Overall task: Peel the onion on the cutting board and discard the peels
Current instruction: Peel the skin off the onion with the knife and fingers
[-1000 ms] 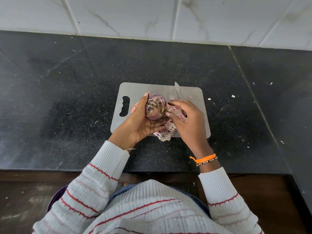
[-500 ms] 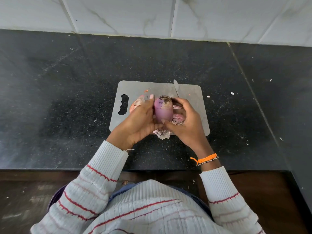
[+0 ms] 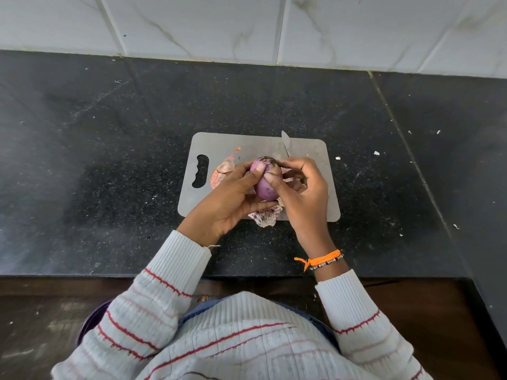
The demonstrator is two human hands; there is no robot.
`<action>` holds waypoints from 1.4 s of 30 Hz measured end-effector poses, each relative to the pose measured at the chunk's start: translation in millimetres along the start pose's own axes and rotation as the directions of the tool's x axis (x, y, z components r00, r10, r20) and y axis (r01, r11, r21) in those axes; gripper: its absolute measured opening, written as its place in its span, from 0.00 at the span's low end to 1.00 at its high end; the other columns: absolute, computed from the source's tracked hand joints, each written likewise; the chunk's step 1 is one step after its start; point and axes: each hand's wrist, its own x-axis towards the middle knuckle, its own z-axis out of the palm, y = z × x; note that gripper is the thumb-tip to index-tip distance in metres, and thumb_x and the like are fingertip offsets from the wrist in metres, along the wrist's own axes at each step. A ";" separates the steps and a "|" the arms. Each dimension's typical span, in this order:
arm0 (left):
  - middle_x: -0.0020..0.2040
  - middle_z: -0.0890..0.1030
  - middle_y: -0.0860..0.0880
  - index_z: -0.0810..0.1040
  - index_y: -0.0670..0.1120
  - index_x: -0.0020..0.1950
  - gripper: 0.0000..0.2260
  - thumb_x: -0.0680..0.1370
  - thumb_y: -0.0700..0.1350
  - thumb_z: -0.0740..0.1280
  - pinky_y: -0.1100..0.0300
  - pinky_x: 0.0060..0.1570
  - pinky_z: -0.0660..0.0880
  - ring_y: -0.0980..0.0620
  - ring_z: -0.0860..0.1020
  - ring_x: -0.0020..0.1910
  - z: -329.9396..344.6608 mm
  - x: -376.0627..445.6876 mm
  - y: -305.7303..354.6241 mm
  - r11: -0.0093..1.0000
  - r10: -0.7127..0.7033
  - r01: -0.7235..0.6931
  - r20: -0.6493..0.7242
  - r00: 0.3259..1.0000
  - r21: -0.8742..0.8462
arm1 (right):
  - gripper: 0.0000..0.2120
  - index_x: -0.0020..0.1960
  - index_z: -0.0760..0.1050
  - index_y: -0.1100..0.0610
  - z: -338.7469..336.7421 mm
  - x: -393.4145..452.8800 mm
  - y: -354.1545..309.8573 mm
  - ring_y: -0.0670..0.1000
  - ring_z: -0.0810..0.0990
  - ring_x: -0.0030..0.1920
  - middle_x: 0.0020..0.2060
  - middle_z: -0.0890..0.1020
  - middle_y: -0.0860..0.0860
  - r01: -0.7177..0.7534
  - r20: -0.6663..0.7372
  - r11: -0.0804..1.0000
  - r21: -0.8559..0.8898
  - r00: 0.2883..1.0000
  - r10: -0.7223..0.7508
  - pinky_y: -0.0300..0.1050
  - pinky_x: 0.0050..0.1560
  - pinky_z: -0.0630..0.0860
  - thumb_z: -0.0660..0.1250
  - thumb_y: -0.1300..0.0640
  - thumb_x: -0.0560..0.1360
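A purple onion (image 3: 265,187) with a dark speckled top is held just above the grey cutting board (image 3: 247,145). My left hand (image 3: 230,198) grips it from the left, thumb on its upper side. My right hand (image 3: 304,193) holds it from the right, thumb pressed on its front and fingers curled behind. Loose peels lie on the board: a pink-orange one (image 3: 220,174) at the left and a pale speckled one (image 3: 264,216) at the front edge, under my hands.
A knife blade (image 3: 285,142) lies on the board behind my right hand; its handle is hidden. The board sits on a black stone counter (image 3: 109,160) backed by a white tiled wall (image 3: 247,26). A dark purple bin rim (image 3: 92,319) shows below the counter edge at the left.
The onion has been turned in my hands, so the smooth purple side faces me. My right thumb has moved onto its front, and both hands have shifted slightly.
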 end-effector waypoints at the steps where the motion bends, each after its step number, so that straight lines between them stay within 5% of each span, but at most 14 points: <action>1: 0.61 0.75 0.38 0.67 0.40 0.68 0.19 0.78 0.46 0.61 0.49 0.47 0.79 0.40 0.80 0.52 -0.3 0.5 0.0 1.000 0.001 -0.001 0.000 1.000 0.001 | 0.09 0.48 0.76 0.58 0.2 0.1 0.8 0.45 0.79 0.48 0.46 0.79 0.53 -0.001 -0.011 1.000 0.015 1.000 0.001 0.36 0.45 0.77 0.73 0.59 0.71; 9: 0.50 0.79 0.41 0.73 0.43 0.55 0.09 0.79 0.46 0.60 0.51 0.43 0.81 0.45 0.82 0.45 0.1 1.4 -1.7 0.998 -0.045 0.046 0.006 0.999 -0.043 | 0.04 0.40 0.76 0.60 -4.4 5.4 10.3 0.46 0.78 0.40 0.38 0.79 0.53 -0.005 -0.094 0.998 -0.060 0.996 0.000 0.35 0.41 0.74 0.69 0.62 0.73; 16: 0.52 0.80 0.37 0.73 0.40 0.58 0.17 0.76 0.51 0.63 0.55 0.37 0.82 0.42 0.82 0.46 -1.2 1.9 2.7 0.988 -0.085 0.085 0.005 0.996 -0.126 | 0.04 0.40 0.77 0.61 -17.2 8.5 29.1 0.42 0.76 0.37 0.40 0.79 0.55 -0.051 -0.086 0.954 -0.295 0.996 0.027 0.28 0.38 0.72 0.70 0.69 0.71; 20: 0.50 0.80 0.39 0.75 0.44 0.53 0.13 0.74 0.52 0.66 0.55 0.34 0.82 0.42 0.82 0.45 0.6 5.2 0.9 0.981 -0.117 0.108 -0.052 0.992 -0.160 | 0.12 0.50 0.80 0.59 -15.7 8.6 16.9 0.47 0.80 0.48 0.47 0.81 0.53 -0.024 -0.034 0.963 -0.269 0.999 0.015 0.36 0.49 0.77 0.65 0.71 0.72; 27: 0.35 0.84 0.45 0.76 0.44 0.49 0.11 0.76 0.51 0.65 0.57 0.34 0.81 0.49 0.83 0.36 3.1 8.7 0.1 0.983 -0.081 0.068 -0.066 0.995 -0.172 | 0.07 0.48 0.80 0.61 -9.3 5.2 -6.5 0.48 0.81 0.45 0.43 0.82 0.53 0.098 0.021 0.979 -0.178 0.995 -0.096 0.48 0.44 0.81 0.71 0.60 0.71; 35: 0.46 0.81 0.41 0.77 0.44 0.48 0.09 0.76 0.50 0.65 0.53 0.39 0.80 0.48 0.83 0.38 3.7 9.5 -2.6 0.989 -0.047 0.036 -0.076 0.996 -0.145 | 0.04 0.41 0.80 0.65 -9.8 7.9 -1.0 0.48 0.81 0.41 0.40 0.81 0.55 0.168 -0.001 0.958 -0.232 0.985 -0.173 0.44 0.42 0.80 0.71 0.64 0.68; 42: 0.47 0.80 0.40 0.75 0.44 0.51 0.11 0.76 0.51 0.65 0.59 0.29 0.80 0.47 0.83 0.37 7.1 5.9 0.0 0.985 -0.094 0.076 -0.114 0.989 -0.158 | 0.02 0.42 0.80 0.64 -12.4 8.0 4.8 0.45 0.80 0.41 0.40 0.82 0.55 0.081 -0.048 0.979 -0.189 0.995 -0.092 0.31 0.42 0.76 0.70 0.68 0.70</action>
